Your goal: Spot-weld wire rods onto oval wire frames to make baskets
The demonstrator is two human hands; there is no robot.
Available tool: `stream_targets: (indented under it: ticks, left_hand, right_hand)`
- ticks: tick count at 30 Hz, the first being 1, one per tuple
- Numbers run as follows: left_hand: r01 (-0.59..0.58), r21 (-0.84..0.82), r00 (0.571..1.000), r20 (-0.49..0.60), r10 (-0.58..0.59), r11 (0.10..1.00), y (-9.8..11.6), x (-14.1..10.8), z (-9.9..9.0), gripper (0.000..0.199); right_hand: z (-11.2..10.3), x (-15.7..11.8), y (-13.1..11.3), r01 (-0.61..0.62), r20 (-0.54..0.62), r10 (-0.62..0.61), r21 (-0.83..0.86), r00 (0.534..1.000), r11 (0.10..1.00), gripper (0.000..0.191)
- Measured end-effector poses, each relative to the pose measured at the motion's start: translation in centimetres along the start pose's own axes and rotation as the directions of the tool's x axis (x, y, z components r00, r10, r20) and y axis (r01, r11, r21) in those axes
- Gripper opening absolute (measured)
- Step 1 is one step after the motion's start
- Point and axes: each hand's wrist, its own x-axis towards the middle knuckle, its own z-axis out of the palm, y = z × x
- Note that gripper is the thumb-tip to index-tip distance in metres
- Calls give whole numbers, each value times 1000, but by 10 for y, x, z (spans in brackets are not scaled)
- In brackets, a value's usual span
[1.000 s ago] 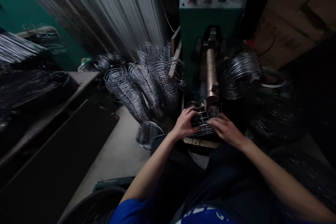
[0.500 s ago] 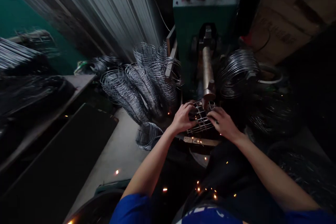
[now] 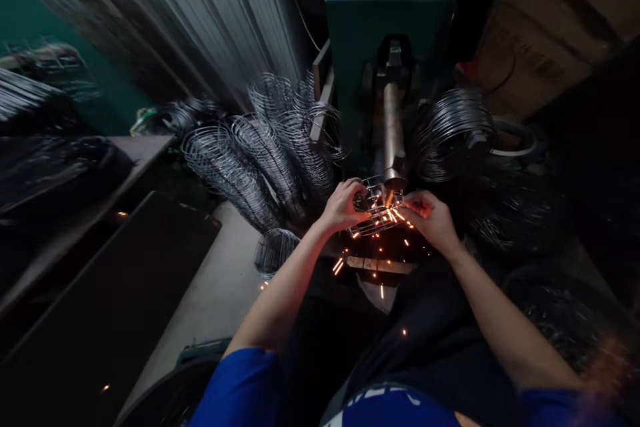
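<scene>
A small metal wire basket (image 3: 373, 219) lies under the electrode tip of a spot welder (image 3: 393, 140), and orange sparks spray from where they meet. My left hand (image 3: 346, 205) is closed around the basket's left side, thumb below and fingers above. At the right edge of the basket, my right hand (image 3: 431, 219) is closed in a pinch close to the sparks. What sits between those fingertips is too small and glaring to make out.
Stacked wire rings (image 3: 230, 170) lean left of the welder, with a single wire basket (image 3: 275, 252) on the floor before them. Coiled wire (image 3: 453, 133) sits to the right. A dark board (image 3: 110, 280) lies at left; cardboard boxes (image 3: 545, 33) stand at the back right.
Bright sparks now burst at the electrode tip, and a green lamp has lit beside the red one. My right hand has shifted slightly right, away from the basket's middle.
</scene>
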Motion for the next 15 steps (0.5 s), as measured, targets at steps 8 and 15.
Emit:
stream_targets:
  ticks: [8,15]
  left_hand:
    - [107,-167,985,-117,-127,980,-25,-51,7,78]
    - [171,-498,920,-229,-319,850,-49,-79,37,58]
  right_hand:
    - [-43,-49,10,-416,91,409,319,908,852,40]
    - [-21,-52,-5,-513,138,501,379,854,770,51]
